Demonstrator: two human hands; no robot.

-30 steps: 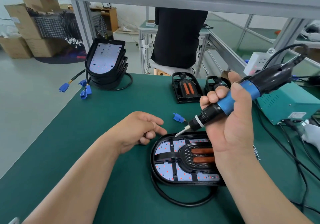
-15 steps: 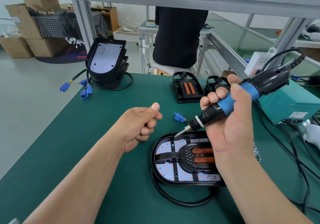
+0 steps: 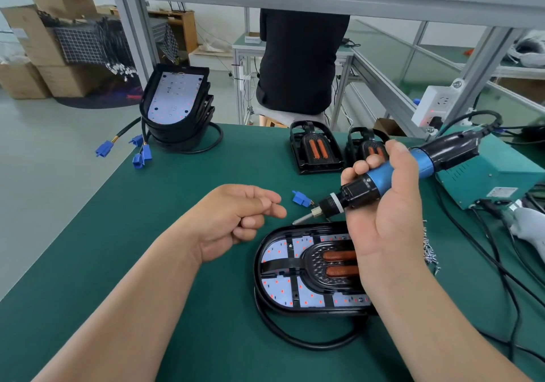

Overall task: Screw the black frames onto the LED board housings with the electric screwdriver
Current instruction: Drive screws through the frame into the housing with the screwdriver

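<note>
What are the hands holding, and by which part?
The right hand grips the electric screwdriver around its blue middle section. The left hand holds nothing visible, its fingers loosely curled.

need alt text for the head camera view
A person's right hand grips a blue electric screwdriver with its bit near an LED board housing on a green table; the left hand is loosely curled beside it.
</note>
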